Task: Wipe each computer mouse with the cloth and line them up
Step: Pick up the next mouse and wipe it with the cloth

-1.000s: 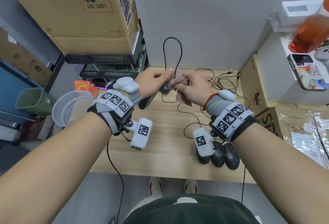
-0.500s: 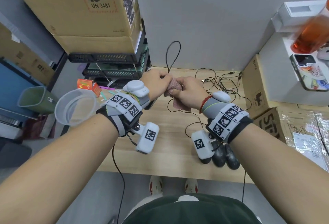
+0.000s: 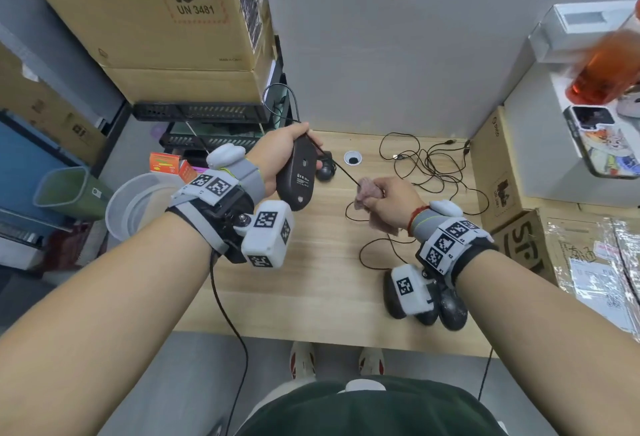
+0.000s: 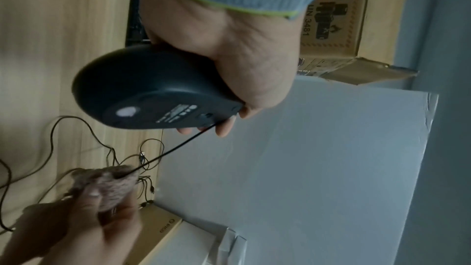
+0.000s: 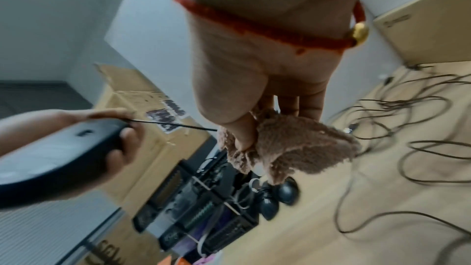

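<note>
My left hand [image 3: 277,155] grips a black wired mouse [image 3: 298,175] [image 4: 153,92] [image 5: 51,154] above the table, its underside turned up. Its cable [image 3: 336,167] runs taut from the mouse's front to my right hand [image 3: 388,198], which pinches a pinkish-brown cloth [image 3: 367,193] [image 5: 288,144] [image 4: 112,182] around the cable. Three dark mice [image 3: 446,307] lie side by side near the front right edge, partly hidden by my right wrist camera. Another black mouse [image 3: 325,170] [image 5: 286,190] rests at the back of the table, with one more mouse [image 5: 267,206] beside it in the right wrist view.
Loose black cables [image 3: 429,165] tangle over the back right of the wooden table [image 3: 311,283]. Cardboard boxes [image 3: 502,172] stand at the right, stacked boxes [image 3: 156,19] and black racks [image 3: 207,113] at the left. A cable hole [image 3: 352,159] sits near the wall.
My hands have separated. The left lifted the mouse back and left, underside up. The right slid the cloth away along the cable, which is now pulled straight.
</note>
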The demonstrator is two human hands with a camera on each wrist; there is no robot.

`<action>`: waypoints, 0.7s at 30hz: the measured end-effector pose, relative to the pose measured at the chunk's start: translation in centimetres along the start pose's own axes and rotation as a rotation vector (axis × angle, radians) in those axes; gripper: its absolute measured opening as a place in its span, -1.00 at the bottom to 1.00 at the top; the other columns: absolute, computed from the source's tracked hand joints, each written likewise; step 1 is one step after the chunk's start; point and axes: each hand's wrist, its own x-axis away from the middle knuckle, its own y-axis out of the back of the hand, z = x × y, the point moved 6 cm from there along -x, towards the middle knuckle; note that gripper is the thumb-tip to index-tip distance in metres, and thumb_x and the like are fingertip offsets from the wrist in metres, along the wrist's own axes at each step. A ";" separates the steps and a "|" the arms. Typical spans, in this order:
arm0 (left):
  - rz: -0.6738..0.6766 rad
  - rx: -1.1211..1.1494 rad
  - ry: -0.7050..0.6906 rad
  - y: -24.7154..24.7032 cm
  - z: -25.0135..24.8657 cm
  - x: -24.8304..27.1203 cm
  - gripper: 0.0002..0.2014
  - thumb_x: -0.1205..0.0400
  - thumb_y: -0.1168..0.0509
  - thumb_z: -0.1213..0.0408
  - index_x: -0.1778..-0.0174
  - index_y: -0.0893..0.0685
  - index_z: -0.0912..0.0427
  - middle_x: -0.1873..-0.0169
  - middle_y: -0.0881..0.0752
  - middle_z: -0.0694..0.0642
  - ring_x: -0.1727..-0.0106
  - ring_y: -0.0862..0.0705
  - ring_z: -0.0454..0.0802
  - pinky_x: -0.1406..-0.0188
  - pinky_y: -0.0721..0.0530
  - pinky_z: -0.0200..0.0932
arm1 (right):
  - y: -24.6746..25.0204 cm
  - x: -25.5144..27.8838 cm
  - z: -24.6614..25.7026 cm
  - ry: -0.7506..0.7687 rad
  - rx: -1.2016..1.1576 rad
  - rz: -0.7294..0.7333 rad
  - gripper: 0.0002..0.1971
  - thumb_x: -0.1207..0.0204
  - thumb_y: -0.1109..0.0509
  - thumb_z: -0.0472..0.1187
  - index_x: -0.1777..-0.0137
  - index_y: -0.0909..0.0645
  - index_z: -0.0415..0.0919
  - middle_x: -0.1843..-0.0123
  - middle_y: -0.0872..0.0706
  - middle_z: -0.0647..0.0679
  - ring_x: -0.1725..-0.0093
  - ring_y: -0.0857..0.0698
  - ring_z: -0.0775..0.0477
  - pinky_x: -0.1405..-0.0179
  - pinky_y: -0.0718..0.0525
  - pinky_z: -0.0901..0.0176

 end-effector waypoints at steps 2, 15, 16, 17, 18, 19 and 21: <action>0.030 0.022 -0.001 0.1 -0.4 0.0 -0.60 -0.80 -0.15 0.06 0.28 -0.67 0.16 0.24 -0.72 0.15 0.29 -0.74 0.13 0.26 -0.72 -0.15 | -0.1 0.2 -2.2 -0.102 -0.018 0.010 -0.77 -0.53 -0.40 -0.25 0.33 -0.55 0.01 0.33 -0.68 0.02 0.20 -0.65 -0.08 0.29 -0.42 0.20; -0.087 -0.497 -0.082 2.0 -0.7 -0.6 -0.65 -0.72 -0.20 0.23 0.40 -0.65 0.13 0.43 -0.72 0.13 0.31 -0.71 0.12 0.16 -0.69 -0.09 | 3.6 -0.5 -6.2 -0.331 -0.340 -0.271 -0.91 -0.51 -0.41 -0.14 0.21 -0.69 -0.04 0.11 -0.79 -0.06 -0.09 -0.76 -0.20 -0.13 -0.62 0.10; -0.059 -0.559 -0.071 1.3 -0.1 -0.7 -0.63 -0.75 -0.19 0.17 0.38 -0.67 0.12 0.35 -0.74 0.17 0.24 -0.72 0.14 0.03 -0.71 -0.04 | 3.8 -0.9 -4.5 -0.241 -0.411 -0.270 -0.93 -0.47 -0.42 -0.13 0.20 -0.72 -0.03 0.10 -0.83 -0.03 -0.07 -0.78 -0.16 -0.18 -0.66 0.07; -0.036 -0.572 -0.052 0.6 0.5 -0.7 -0.61 -0.77 -0.18 0.12 0.36 -0.67 0.12 0.28 -0.74 0.22 0.21 -0.74 0.15 -0.03 -0.70 -0.03 | 3.9 -1.3 -2.5 -0.135 -0.476 -0.255 -0.93 -0.45 -0.43 -0.15 0.19 -0.75 -0.03 0.09 -0.86 -0.04 -0.05 -0.80 -0.15 -0.22 -0.69 0.01; -0.015 -0.559 -0.046 -0.1 0.9 -0.6 -0.58 -0.79 -0.17 0.08 0.36 -0.67 0.12 0.24 -0.74 0.25 0.21 -0.74 0.16 -0.03 -0.69 -0.04 | 4.0 -1.4 -0.5 -0.042 -0.505 -0.226 -0.92 -0.45 -0.43 -0.18 0.18 -0.77 -0.04 0.08 -0.87 -0.07 -0.03 -0.81 -0.15 -0.22 -0.71 -0.02; 0.004 -0.541 -0.041 -0.9 1.2 -0.6 -0.55 -0.80 -0.16 0.05 0.37 -0.67 0.13 0.22 -0.74 0.28 0.22 -0.75 0.17 -0.02 -0.68 -0.05 | 4.0 -1.4 1.4 0.043 -0.511 -0.194 -0.91 -0.48 -0.44 -0.23 0.18 -0.75 -0.03 0.09 -0.86 -0.06 0.01 -0.81 -0.13 -0.16 -0.71 0.02; 0.015 -0.501 -0.050 -2.1 1.2 -0.4 -0.49 -0.79 -0.13 -0.07 0.36 -0.69 0.14 0.22 -0.75 0.29 0.20 -0.77 0.21 -0.06 -0.69 -0.03 | 3.8 -1.1 4.6 0.173 -0.384 -0.137 -0.88 -0.51 -0.45 -0.24 0.18 -0.70 0.01 0.19 -0.80 0.01 0.17 -0.74 0.00 0.06 -0.66 0.20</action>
